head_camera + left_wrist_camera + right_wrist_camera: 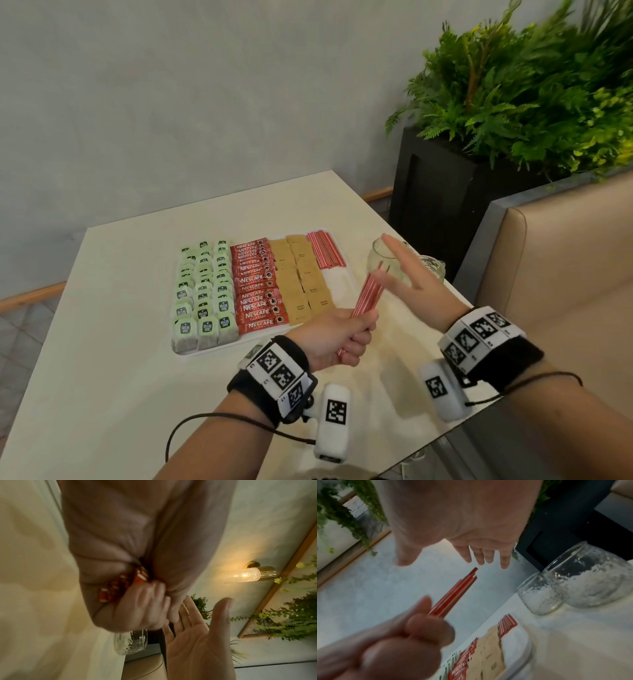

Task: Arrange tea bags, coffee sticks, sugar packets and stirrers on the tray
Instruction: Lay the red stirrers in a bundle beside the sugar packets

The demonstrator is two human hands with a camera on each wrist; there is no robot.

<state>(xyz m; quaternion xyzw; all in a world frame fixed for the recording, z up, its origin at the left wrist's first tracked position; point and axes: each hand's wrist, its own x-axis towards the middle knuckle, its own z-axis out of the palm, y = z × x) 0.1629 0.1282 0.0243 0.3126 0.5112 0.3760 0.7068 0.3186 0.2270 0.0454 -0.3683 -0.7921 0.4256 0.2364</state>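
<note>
Left hand (pixel 337 337) hiding lower ends of gripped, blurred stirrers (pixel 368 296)

We see a cream counter (pixel 109 342) set against a pale grey-green plaster wall (pixel 205 96), which fills the frame from nine o'clock round to twelve. A light wooden skirting strip (pixel 30 296) runs along the wall's foot at nine o'clock, above grey tiled floor (pixel 13 342). At two o'clock a tall black planter (pixel 442 205) holds leafy green ferns (pixel 534 89). At three o'clock we find a beige upholstered bench seat (pixel 561 246) with a grey edge. The left wrist view shows a lit brass wall lamp (pixel 247 574) with a bubbled glass shade, casting warm light on the wall.
</note>
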